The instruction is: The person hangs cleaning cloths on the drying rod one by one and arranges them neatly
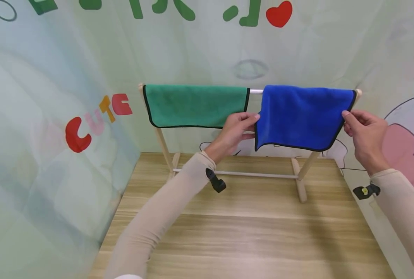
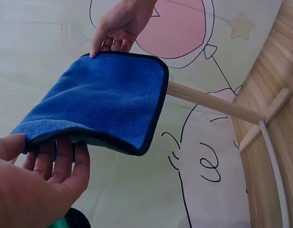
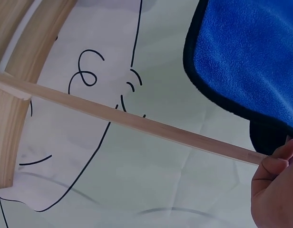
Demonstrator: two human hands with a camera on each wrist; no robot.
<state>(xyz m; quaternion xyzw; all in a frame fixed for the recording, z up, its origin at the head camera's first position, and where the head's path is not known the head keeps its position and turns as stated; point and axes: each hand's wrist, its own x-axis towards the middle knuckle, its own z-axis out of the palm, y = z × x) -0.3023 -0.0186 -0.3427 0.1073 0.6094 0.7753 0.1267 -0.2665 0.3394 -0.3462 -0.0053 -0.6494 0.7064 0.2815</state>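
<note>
A blue towel (image 1: 304, 118) with black edging hangs over the right half of a rack's top rail (image 1: 256, 92). My left hand (image 1: 235, 130) pinches its left edge between thumb and fingers; in the left wrist view the fingers (image 2: 63, 159) lie under the cloth. At the opposite edge my right hand (image 1: 367, 135) pinches the towel near the rack's right end. The right wrist view shows that hand (image 3: 277, 183) low at the right, by the wooden post (image 3: 175, 135). To the left a green towel (image 1: 196, 104) with black edging drapes over the same rail, partly behind my left hand.
The rack's wooden feet (image 1: 299, 182) stand on a wood-grain table (image 1: 241, 232), joined by a thin white lower bar (image 1: 255, 174). A printed curtain (image 1: 71, 77) with letters and a red heart (image 1: 279, 14) surrounds the table at the back and sides.
</note>
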